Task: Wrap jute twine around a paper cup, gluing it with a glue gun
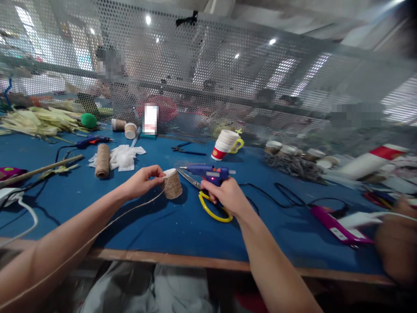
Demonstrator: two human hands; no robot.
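Note:
My left hand (148, 179) pinches the rim of a small paper cup (173, 186) wrapped in twine, tilted above the blue table. A loose strand of twine (130, 209) runs from the cup back along my left forearm. In my right hand (224, 193) is a blue glue gun (206, 171) with a small red light, its nozzle pointing left toward the cup but apart from it. Scissors with yellow handles (213, 213) lie beneath the glue gun, their blades partly covered by it.
A spool of twine (103, 161) stands beside crumpled white packets (125, 157) at left. Stacked paper cups (224, 143) and pliers (187, 150) are behind my hands. A purple power strip (339, 228) and a black cord lie right, near another person's arm (397, 243). Perforated metal mesh (208, 56) borders the back.

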